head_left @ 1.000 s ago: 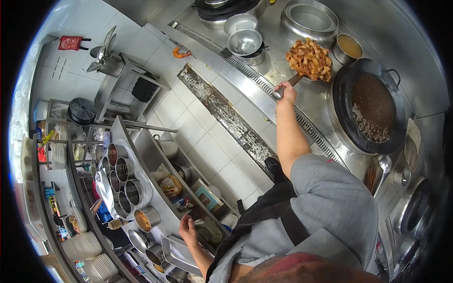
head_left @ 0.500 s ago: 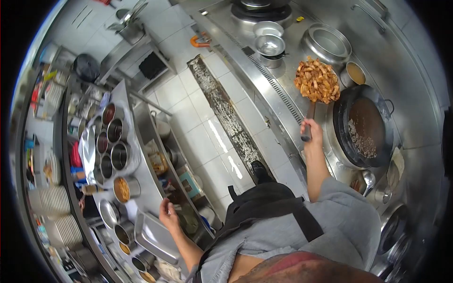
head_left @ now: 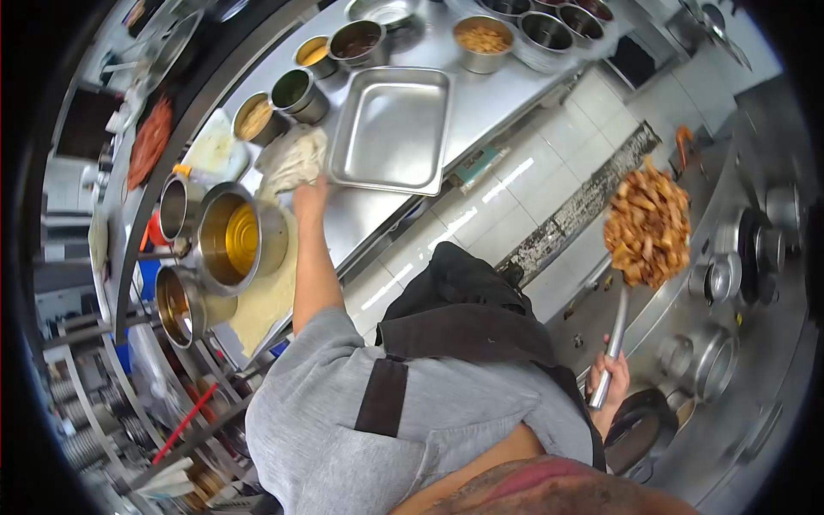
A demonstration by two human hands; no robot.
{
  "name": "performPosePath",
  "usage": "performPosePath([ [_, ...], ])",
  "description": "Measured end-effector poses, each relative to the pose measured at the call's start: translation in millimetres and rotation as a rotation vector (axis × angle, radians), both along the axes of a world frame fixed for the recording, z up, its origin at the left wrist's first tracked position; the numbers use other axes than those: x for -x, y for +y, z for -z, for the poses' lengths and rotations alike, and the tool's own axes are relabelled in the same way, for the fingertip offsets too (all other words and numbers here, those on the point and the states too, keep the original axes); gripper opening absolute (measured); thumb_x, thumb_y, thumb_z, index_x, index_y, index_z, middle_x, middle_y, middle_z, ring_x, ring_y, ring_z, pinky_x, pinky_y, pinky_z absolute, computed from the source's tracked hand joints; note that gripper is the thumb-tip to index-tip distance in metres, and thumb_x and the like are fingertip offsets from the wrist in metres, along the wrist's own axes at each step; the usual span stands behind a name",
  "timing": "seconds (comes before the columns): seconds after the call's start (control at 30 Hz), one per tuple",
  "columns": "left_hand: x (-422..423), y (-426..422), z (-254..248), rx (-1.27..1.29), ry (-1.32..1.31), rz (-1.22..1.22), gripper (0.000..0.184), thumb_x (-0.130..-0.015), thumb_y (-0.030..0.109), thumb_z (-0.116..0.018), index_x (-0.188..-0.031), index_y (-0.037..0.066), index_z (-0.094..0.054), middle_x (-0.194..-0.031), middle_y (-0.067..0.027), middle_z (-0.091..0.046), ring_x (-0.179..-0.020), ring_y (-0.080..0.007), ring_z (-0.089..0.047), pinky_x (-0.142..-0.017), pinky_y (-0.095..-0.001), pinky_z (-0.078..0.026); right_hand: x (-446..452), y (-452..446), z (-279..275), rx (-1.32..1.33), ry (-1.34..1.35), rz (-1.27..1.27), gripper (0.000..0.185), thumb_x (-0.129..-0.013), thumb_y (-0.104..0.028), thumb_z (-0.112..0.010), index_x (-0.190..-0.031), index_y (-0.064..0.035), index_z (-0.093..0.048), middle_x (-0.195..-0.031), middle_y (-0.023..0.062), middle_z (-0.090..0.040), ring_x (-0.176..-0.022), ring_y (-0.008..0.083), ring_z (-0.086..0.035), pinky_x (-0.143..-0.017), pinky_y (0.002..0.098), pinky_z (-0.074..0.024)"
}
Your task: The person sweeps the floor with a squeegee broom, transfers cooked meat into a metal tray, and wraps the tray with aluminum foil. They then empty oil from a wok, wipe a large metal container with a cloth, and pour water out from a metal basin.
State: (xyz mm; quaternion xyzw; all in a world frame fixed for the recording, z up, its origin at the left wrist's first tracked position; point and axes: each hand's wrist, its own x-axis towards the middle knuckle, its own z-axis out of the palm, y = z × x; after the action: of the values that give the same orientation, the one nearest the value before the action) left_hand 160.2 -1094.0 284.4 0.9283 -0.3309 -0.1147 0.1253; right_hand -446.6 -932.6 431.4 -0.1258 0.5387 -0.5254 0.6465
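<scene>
Ladle point(head_left: 619, 326) — well off tray point(head_left: 390, 129) rim

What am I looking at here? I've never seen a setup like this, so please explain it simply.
There's no machine: these are a person's bare hands, seen from a camera worn on their head, looking forward and down. That's why their grey shirt and dark apron appear. The right hand grips a ladle heaped with browned food pieces. The left hand is at a crumpled cloth on the metal table, beside a shallow tray. A big pot nearby holds yellow liquid.
</scene>
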Motion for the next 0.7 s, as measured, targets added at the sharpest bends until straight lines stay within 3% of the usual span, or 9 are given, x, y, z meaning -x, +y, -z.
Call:
performPosePath([
  [0.07, -1.5, -0.6, 11.9, 0.190, 0.560, -0.054, 0.058, -0.080, 0.042, -0.056, -0.109, -0.008, -0.057, -0.090, -0.0229, -0.064, -0.082, -0.0347, -0.064, -0.074, -0.0419, -0.051, -26.5, -27.3, -12.9, 0.015, -0.001, -0.198, 0.047, -0.078, -0.011, -0.051, -0.121, 0.0056, -0.041, -0.061, 0.0087, -0.046, -0.033, 0.0157, -0.043, -0.027, 0.0271, -0.0377],
  [0.13, 20.9, -9.5, -1.3, 0.385, 0.569, -0.035, 0.049, -0.083, 0.037, -0.054, -0.109, -0.003, -0.059, -0.081, -0.0173, -0.064, -0.071, -0.0271, -0.066, -0.060, -0.0349, -0.054, -49.8, -56.0, -19.7, 0.015, -0.006, -0.363, 0.047, -0.077, -0.011, -0.053, -0.120, 0.0053, -0.042, -0.061, 0.0085, -0.046, -0.034, 0.0156, -0.044, -0.027, 0.0274, -0.0372],
  [0.17, 20.1, -16.1, -3.3, 0.403, 0.564, -0.036, 0.049, -0.083, 0.037, -0.054, -0.109, -0.003, -0.059, -0.081, -0.0173, -0.064, -0.071, -0.0271, -0.066, -0.060, -0.0349, -0.054, -60.1, -69.1, -20.1, 0.027, -0.017, -0.437, 0.047, -0.076, -0.010, -0.053, -0.119, 0.0049, -0.042, -0.061, 0.0084, -0.047, -0.034, 0.0154, -0.044, -0.028, 0.0275, -0.0372],
  [0.23, 10.7, -32.0, -0.3, 0.277, 0.683, -0.024, 0.037, -0.086, 0.025, -0.052, -0.110, -0.003, -0.055, -0.083, -0.0158, -0.063, -0.053, -0.0244, -0.063, -0.047, -0.0304, -0.053, -92.1, -98.2, -26.3, 0.007, 0.052, -0.537, 0.045, -0.076, -0.009, -0.053, -0.118, 0.0047, -0.043, -0.061, 0.0080, -0.048, -0.035, 0.0153, -0.045, -0.029, 0.0273, -0.0376],
  [0.33, 22.8, -39.1, 1.7, 0.355, 0.829, -0.046, 0.025, -0.087, 0.014, -0.048, -0.104, -0.004, -0.051, -0.083, -0.0160, -0.061, -0.044, -0.0238, -0.061, -0.043, -0.0306, -0.052, -138.5, -143.5, -20.1, 0.020, 0.129, -0.695, 0.041, -0.075, -0.007, -0.054, -0.113, 0.0044, -0.045, -0.061, 0.0071, -0.050, -0.036, 0.0151, -0.048, -0.031, 0.0269, -0.0374],
  [0.47, 39.7, -39.6, 2.2, 0.381, 0.791, -0.043, 0.014, -0.088, 0.010, -0.047, -0.093, -0.004, -0.047, -0.084, -0.0192, -0.060, -0.052, -0.0269, -0.064, -0.042, -0.0322, -0.053, -195.2, -189.2, -5.0, 0.046, 0.311, -0.891, 0.035, -0.074, -0.006, -0.054, -0.107, 0.0039, -0.048, -0.059, 0.0057, -0.050, -0.037, 0.0146, -0.048, -0.032, 0.0268, -0.0395],
  [0.7, 38.2, -43.5, 9.9, 0.476, 0.868, -0.112, 0.019, -0.089, 0.009, -0.048, -0.097, -0.008, -0.046, -0.086, -0.0208, -0.060, -0.054, -0.0279, -0.064, -0.043, -0.0329, -0.054, -246.2, -232.1, 46.1, 0.168, 0.569, -1.041, 0.032, -0.073, -0.002, -0.052, -0.104, 0.0045, -0.050, -0.058, 0.0056, -0.051, -0.037, 0.0153, -0.048, -0.036, 0.0283, -0.0404],
])
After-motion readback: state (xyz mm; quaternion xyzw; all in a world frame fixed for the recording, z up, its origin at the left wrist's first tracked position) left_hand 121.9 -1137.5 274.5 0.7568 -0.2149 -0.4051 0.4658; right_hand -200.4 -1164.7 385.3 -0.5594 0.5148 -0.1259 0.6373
